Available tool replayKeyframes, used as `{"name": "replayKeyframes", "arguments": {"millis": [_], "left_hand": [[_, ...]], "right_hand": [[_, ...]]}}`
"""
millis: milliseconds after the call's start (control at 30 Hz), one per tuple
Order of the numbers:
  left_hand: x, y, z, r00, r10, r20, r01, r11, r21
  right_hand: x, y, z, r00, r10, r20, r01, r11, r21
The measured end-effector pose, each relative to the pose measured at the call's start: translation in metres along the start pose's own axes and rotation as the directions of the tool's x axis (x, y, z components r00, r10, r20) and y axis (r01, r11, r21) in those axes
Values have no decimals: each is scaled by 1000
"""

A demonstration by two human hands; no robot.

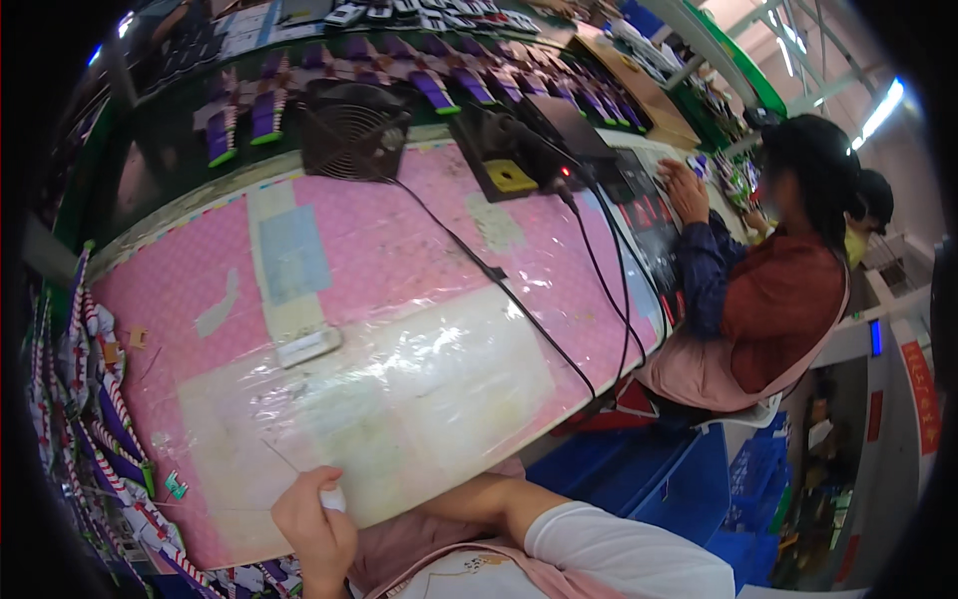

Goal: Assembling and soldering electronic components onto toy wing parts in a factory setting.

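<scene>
My left hand (314,524) is closed at the near edge of the table, its fingers curled in a pinch. A thin dark wire (282,455) runs from the fingertips up and to the left over the mat. Something small and white (333,498) shows at the fingers; whether it is held or worn on a finger is unclear. My right forearm (489,496) reaches left below the table edge, and its hand is hidden. Left of my hand lies a small green part (177,485). A white flat block (308,346) rests farther up the mat.
Purple and white striped assemblies (125,454) with wires pile along the left edge. At the back stand a black fan (355,130) and a soldering stand with yellow sponge (511,177); black cables (499,275) cross the pink mat (399,260). A co-worker (778,270) sits at the right.
</scene>
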State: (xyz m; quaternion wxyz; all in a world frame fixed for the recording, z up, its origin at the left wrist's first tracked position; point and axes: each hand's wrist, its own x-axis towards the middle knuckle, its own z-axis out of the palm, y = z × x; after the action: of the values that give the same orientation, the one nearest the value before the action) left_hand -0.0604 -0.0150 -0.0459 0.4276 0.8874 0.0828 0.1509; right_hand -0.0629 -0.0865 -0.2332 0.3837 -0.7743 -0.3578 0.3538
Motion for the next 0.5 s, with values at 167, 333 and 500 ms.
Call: {"name": "replayKeyframes", "arguments": {"millis": [167, 333, 500], "left_hand": [[-1, -4, -4, 998, 59, -16, -60, 994, -93], [0, -1, -2, 998, 57, 12, -54, 982, -180], [-2, -8, 0, 996, 86, 3, -84, 986, -143]], "right_hand": [[-9, -6, 4, 998, 24, 52, -24, 1000, -7], [-13, -9, 3, 990, 60, 127, -59, 998, -11], [-22, -14, -14, 957, 118, 266, -110, 993, -43]]}}
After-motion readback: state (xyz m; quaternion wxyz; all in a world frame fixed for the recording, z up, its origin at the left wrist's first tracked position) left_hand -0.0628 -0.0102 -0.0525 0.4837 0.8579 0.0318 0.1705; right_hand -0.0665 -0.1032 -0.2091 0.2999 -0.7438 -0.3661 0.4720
